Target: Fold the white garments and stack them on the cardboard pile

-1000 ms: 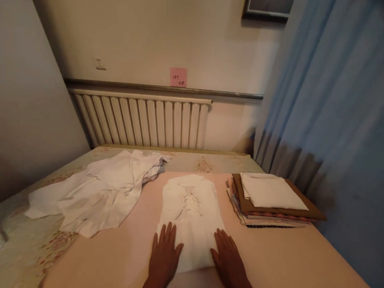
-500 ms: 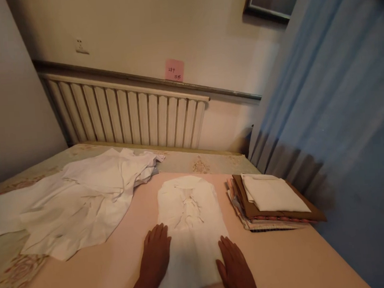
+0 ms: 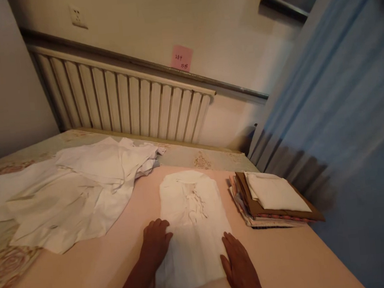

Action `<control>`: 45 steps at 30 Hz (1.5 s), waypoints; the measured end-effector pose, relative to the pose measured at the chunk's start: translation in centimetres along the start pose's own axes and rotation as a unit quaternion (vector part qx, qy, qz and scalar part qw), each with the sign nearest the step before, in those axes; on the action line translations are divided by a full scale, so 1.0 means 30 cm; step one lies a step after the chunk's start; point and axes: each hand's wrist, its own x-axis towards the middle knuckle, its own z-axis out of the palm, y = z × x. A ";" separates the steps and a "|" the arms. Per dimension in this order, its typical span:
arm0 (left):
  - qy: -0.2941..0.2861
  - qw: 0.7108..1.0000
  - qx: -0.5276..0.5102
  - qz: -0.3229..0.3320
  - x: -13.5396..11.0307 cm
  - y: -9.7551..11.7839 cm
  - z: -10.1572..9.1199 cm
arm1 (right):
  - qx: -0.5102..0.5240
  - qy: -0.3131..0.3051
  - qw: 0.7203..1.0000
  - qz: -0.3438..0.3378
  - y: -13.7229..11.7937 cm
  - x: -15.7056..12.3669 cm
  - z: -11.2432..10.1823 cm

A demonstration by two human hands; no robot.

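A white shirt (image 3: 195,246), folded into a long narrow panel with its neck end away from me, lies on the pink cloth; a line drawing marks its upper part. At its left edge, my left hand (image 3: 156,242) has bent fingers and the thumb close by, closed on the fabric there; the fingertips are partly hidden. Along the right edge rests my right hand (image 3: 239,260), laid flat with its fingers stretched out and the thumb slightly apart. The shirt's near hem shows between the two forearms.
Loose white garments (image 3: 82,183) are heaped on the left. To the right stands a stack of folded clothes (image 3: 279,195), a white piece on top of a brown one. A pink cloth (image 3: 99,275) covers part of the floral bedding. Beyond are a radiator (image 3: 125,96) and a blue curtain (image 3: 327,129).
My left hand's fingers have gone from stretched flat to bent at the shirt's edge. The shirt's drawing looks more creased. The camera view has tilted and shifted slightly.
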 end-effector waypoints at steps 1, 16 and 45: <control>-0.007 1.000 -0.001 -0.009 0.001 -0.003 -0.005 | 0.002 -0.004 1.000 0.003 -0.001 0.000 -0.002; -0.040 0.999 -0.010 -0.017 0.017 -0.016 -0.034 | 0.116 -0.025 0.989 0.089 -0.011 0.012 -0.038; 0.027 0.999 -0.019 0.011 0.006 0.002 -0.014 | 0.185 -0.079 0.919 0.338 0.087 0.328 -0.047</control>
